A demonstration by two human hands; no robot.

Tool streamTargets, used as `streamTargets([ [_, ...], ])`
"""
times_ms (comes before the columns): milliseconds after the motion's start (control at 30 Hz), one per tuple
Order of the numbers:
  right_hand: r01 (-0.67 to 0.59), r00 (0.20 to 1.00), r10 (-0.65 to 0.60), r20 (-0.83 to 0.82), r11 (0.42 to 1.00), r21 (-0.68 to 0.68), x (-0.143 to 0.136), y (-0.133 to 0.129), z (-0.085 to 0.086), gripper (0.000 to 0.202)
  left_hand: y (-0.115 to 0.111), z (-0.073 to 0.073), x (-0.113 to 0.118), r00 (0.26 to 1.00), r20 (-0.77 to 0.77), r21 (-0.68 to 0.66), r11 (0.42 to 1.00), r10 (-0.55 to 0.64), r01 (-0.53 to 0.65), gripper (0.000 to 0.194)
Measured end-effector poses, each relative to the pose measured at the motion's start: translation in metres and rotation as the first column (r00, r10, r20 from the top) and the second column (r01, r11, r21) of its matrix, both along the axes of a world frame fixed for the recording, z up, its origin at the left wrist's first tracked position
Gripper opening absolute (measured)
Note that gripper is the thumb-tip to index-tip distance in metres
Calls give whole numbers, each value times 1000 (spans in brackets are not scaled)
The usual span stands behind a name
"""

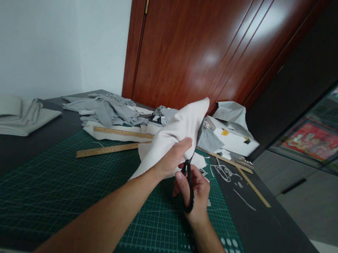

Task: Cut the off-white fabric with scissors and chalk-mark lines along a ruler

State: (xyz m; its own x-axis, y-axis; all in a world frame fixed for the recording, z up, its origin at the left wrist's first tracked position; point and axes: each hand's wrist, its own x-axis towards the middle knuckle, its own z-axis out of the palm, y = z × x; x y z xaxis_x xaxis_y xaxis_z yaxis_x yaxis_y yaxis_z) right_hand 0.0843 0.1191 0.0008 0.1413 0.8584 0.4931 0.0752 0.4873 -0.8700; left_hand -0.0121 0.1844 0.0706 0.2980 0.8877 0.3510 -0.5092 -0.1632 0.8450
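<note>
My left hand (pixel 173 158) is closed on a piece of white fabric (pixel 174 129), held up above the green cutting mat (pixel 86 198). In my right hand (pixel 196 191) is a pair of black-handled scissors (pixel 191 188), with fingers wrapped round the handles. The blades point up and away, along the right edge of the fabric. Whether the blades are apart or together I cannot tell. Another white piece (pixel 198 160) lies on the mat behind my hands, partly hidden by them.
Wooden rulers (pixel 109 149) lie across the mat's far side and at the right (pixel 254 187). Grey cloth scraps (pixel 106 108) are heaped at the back. Folded fabric (pixel 12 117) rests at the left. A white box (pixel 232 136) and thin white offcuts (pixel 223 172) are on the right.
</note>
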Motion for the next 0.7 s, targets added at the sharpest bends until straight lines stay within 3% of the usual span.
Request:
streamTargets([
  [700,-9,999,9,31,1000,-21,0,-3,3,29,-1,4,1,999,-18,-39,998,-51,51,40],
])
